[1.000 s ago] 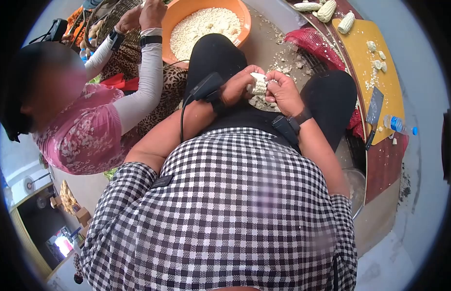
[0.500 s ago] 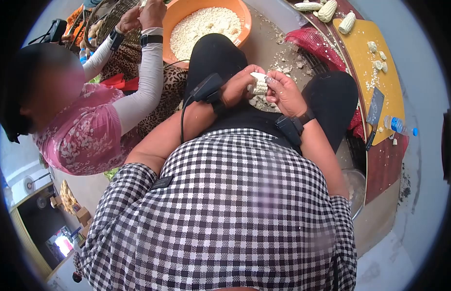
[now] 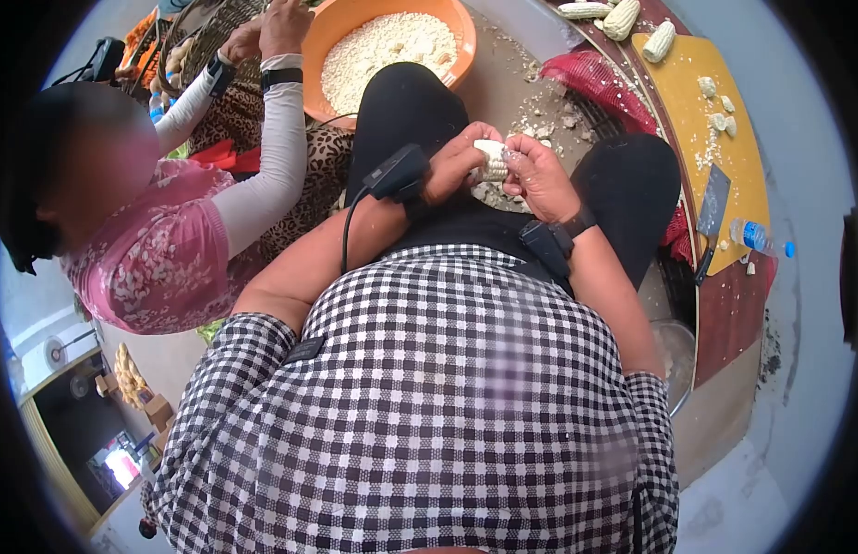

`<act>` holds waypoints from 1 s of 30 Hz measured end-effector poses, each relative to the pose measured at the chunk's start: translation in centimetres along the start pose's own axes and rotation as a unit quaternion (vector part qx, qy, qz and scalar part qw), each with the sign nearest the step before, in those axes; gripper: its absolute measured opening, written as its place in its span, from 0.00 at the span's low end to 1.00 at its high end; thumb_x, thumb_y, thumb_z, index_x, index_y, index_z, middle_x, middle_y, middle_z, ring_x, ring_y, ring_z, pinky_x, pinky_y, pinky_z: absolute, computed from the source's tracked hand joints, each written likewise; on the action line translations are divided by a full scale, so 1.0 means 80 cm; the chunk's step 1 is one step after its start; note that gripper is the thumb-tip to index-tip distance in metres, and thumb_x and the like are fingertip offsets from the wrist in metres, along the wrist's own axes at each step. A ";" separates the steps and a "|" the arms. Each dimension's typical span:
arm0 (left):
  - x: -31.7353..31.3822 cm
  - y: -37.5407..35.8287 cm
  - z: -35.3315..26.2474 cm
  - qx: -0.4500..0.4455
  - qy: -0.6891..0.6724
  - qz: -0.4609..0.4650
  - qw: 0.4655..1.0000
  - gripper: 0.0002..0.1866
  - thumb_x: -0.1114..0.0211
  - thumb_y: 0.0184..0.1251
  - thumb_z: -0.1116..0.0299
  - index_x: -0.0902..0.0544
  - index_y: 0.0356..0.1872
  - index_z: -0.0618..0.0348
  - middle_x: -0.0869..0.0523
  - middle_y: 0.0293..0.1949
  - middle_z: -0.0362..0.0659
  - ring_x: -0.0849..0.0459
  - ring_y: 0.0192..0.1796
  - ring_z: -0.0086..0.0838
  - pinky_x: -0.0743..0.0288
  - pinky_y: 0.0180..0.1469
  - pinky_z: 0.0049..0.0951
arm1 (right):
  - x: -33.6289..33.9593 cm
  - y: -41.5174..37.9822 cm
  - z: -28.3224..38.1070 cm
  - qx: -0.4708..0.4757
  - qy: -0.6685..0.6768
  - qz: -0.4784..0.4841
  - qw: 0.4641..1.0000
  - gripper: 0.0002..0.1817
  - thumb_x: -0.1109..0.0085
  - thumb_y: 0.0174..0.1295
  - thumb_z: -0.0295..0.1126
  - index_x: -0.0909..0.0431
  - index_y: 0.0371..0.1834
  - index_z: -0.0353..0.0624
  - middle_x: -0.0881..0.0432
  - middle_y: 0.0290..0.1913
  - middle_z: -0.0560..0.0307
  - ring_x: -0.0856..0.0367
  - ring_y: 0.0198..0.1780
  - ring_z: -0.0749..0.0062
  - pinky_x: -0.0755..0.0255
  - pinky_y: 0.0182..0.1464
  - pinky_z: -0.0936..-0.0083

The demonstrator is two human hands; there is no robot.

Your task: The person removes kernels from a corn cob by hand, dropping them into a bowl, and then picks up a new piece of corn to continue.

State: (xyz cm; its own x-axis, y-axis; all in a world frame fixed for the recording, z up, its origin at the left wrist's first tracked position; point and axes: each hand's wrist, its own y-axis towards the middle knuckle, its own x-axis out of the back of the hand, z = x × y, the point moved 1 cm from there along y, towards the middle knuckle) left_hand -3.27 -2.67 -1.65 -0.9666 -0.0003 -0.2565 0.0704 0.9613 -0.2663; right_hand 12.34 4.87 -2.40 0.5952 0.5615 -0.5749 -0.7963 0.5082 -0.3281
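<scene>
A short piece of pale corn cob (image 3: pixel 491 161) with rows of whitish kernels is between my two hands, above my lap. My left hand (image 3: pixel 455 166) is wrapped round its left side. From the right, my right hand (image 3: pixel 543 175) pinches the piece with thumb and fingers near its upper end. Pale crumbs stick to the right thumb and fingers. Beyond my left knee stands an orange basin (image 3: pixel 460 35) holding loose whitish kernels (image 3: pixel 383 57).
At the right, a yellow cutting board (image 3: pixel 692 102) bears cob pieces and a cleaver (image 3: pixel 713 208); a water bottle (image 3: pixel 760 238) lies beside it. A red mesh bag (image 3: pixel 603 83) is near my right knee. A co-worker (image 3: pixel 161 240) sits close at left.
My hands and the cob piece are in nearly the same place, with slight finger movement. The co-worker's raised hands have shifted slightly.
</scene>
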 end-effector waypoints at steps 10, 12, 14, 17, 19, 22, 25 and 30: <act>-0.008 -0.002 -0.013 0.010 -0.007 -0.016 1.000 0.13 0.49 0.66 0.61 0.29 0.47 0.52 0.24 0.36 0.34 0.29 0.32 0.14 0.39 0.31 0.15 | 0.002 0.004 0.002 0.002 -0.005 -0.008 1.000 0.04 0.51 0.67 0.26 0.28 0.39 0.39 0.30 0.27 0.63 0.34 0.23 0.85 0.39 0.22 0.87; -0.005 -0.001 -0.010 0.012 -0.023 -0.005 1.000 0.13 0.50 0.66 0.60 0.30 0.48 0.53 0.24 0.36 0.35 0.28 0.33 0.15 0.37 0.31 0.15 | -0.001 0.001 0.003 0.006 0.006 -0.012 1.000 0.04 0.50 0.67 0.27 0.28 0.41 0.39 0.29 0.27 0.63 0.33 0.23 0.85 0.39 0.22 0.87; 0.001 0.003 -0.004 0.010 -0.046 0.002 0.999 0.14 0.50 0.66 0.60 0.30 0.48 0.53 0.23 0.37 0.35 0.26 0.34 0.17 0.35 0.32 0.15 | -0.003 0.001 0.006 0.012 0.015 -0.008 1.000 0.04 0.50 0.67 0.27 0.29 0.42 0.39 0.29 0.28 0.62 0.33 0.24 0.85 0.38 0.23 0.87; 0.004 0.006 0.006 0.016 -0.099 0.007 0.995 0.14 0.51 0.67 0.59 0.30 0.49 0.54 0.22 0.38 0.37 0.23 0.37 0.19 0.31 0.34 0.17 | -0.007 -0.005 0.011 0.021 0.025 0.005 0.999 0.04 0.48 0.66 0.26 0.29 0.42 0.40 0.29 0.28 0.62 0.32 0.25 0.84 0.37 0.24 0.87; 0.004 0.006 0.002 0.028 -0.136 0.013 0.990 0.15 0.51 0.68 0.59 0.31 0.50 0.54 0.22 0.39 0.38 0.21 0.39 0.21 0.28 0.36 0.19 | -0.012 -0.009 0.017 0.029 0.030 0.011 0.999 0.05 0.47 0.66 0.25 0.29 0.42 0.40 0.29 0.29 0.61 0.32 0.26 0.83 0.36 0.25 0.86; 0.009 0.008 0.005 0.021 -0.156 0.031 0.987 0.15 0.52 0.69 0.59 0.31 0.50 0.54 0.22 0.40 0.39 0.20 0.40 0.23 0.26 0.38 0.22 | -0.015 -0.009 0.017 0.049 0.007 0.011 0.999 0.05 0.46 0.65 0.23 0.30 0.42 0.39 0.28 0.30 0.60 0.31 0.26 0.82 0.35 0.27 0.86; 0.008 0.007 0.005 0.032 -0.151 0.025 0.988 0.15 0.53 0.68 0.60 0.31 0.50 0.54 0.21 0.41 0.40 0.20 0.41 0.25 0.25 0.40 0.24 | -0.013 -0.008 0.017 0.042 -0.012 0.018 0.999 0.05 0.45 0.65 0.24 0.30 0.42 0.39 0.27 0.30 0.59 0.31 0.26 0.82 0.34 0.27 0.86; 0.013 0.010 0.014 0.029 -0.124 0.042 0.991 0.14 0.54 0.66 0.63 0.31 0.50 0.55 0.22 0.41 0.41 0.20 0.41 0.26 0.25 0.41 0.25 | -0.003 -0.003 0.010 0.016 0.004 0.016 1.000 0.06 0.44 0.66 0.27 0.28 0.41 0.39 0.25 0.27 0.60 0.30 0.25 0.82 0.34 0.25 0.85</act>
State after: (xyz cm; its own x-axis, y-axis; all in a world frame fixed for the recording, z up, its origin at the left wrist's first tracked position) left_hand -3.93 -2.20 -3.20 -0.8668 0.0042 -0.4986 0.1688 0.9434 -0.2854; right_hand 12.48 5.14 -1.61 0.5684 0.5721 -0.5913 -0.8110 0.5107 -0.2855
